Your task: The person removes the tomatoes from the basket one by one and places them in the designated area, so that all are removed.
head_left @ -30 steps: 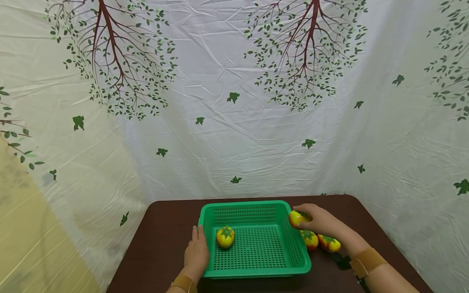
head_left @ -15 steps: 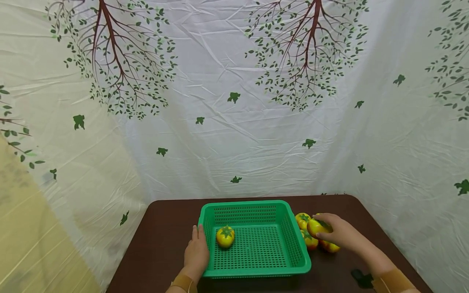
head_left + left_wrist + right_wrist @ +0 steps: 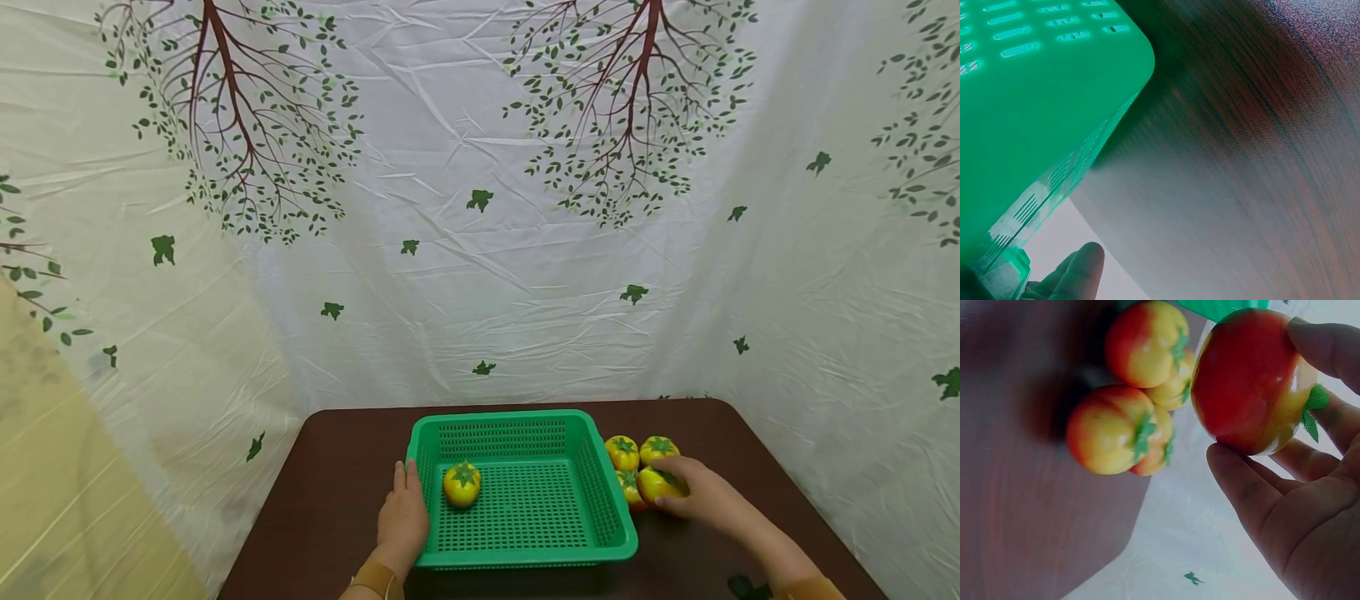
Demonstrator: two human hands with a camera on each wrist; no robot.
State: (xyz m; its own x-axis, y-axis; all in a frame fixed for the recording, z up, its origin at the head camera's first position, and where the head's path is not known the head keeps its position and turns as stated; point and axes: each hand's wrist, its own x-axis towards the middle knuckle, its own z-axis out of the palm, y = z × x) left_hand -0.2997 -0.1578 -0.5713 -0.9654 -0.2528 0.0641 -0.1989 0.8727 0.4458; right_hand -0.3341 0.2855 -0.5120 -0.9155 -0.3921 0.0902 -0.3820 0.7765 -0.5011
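Note:
A yellow-red persimmon point(image 3: 1247, 381) with a green leafy top is pinched between my right hand's point(image 3: 708, 496) thumb and fingers, right of the green basket. In the right wrist view it hangs apart from several similar persimmons point(image 3: 1110, 428) grouped on the table; from the head view, the hand and held fruit hide part of that group. My left hand point(image 3: 402, 521) lies along the outside of the basket's left wall, its fingers straight. The left wrist view shows a fingertip point(image 3: 1085, 269) beside the basket wall point(image 3: 1035, 119). Inside the green basket point(image 3: 525, 557), one persimmon point(image 3: 462, 485) sits toward the left.
Everything stands on a dark brown table point(image 3: 337, 467) with rounded far corners. White curtains point(image 3: 450, 317) printed with trees and leaves hang behind and on both sides. A small black object point(image 3: 746, 587) shows beside the right wrist.
My right hand has carried the held persimmon from the basket's right rim rightward and nearer to me, uncovering persimmons behind it. The left hand and basket have stayed in place.

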